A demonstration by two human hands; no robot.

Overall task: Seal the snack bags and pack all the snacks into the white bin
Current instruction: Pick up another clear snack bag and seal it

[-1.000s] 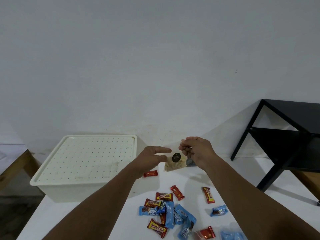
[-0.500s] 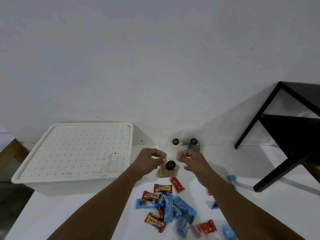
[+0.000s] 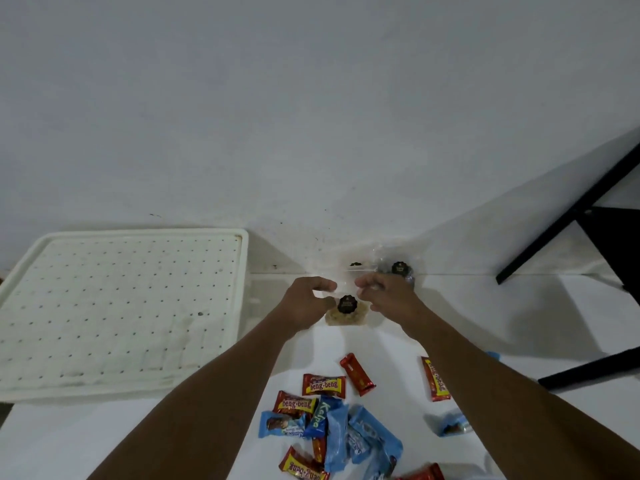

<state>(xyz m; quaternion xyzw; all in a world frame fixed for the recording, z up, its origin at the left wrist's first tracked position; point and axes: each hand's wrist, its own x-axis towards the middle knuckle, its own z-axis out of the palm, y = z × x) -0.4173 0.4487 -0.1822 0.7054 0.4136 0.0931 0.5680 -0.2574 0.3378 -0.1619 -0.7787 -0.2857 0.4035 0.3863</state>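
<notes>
bag (image 3: 346,316): clear pouch with a black sticker and pale snack in the bottom. it sits on the table (image 3: 485,323) right between my hands, near the wall (image 3: 311,133).
mouth edge: runs left to right, from one hand across to the other, above the sticker.
left hand (image 3: 304,302): narrow. thumb and forefinger are curled in on the bag's left top corner, pinching it.
right hand (image 3: 389,294): narrow too, fingers curled on the right top corner. the film is clear, so i can't see the exact contact.
step: i judge i'm pressing the seal shut; i can't tell how much of it has closed.
what the next move turns on: the strip lies crosswise, so the pinch should travel sideways along it.
bin (image 3: 104,393): to my left, beside the left arm. that hand is the nearer one. its lid (image 3: 121,306) is on and must come off before packing.
two more bags (image 3: 398,269): against the wall, just past my right hand.
wrapped snacks (image 3: 332,424): loose on the table, near me.
</notes>
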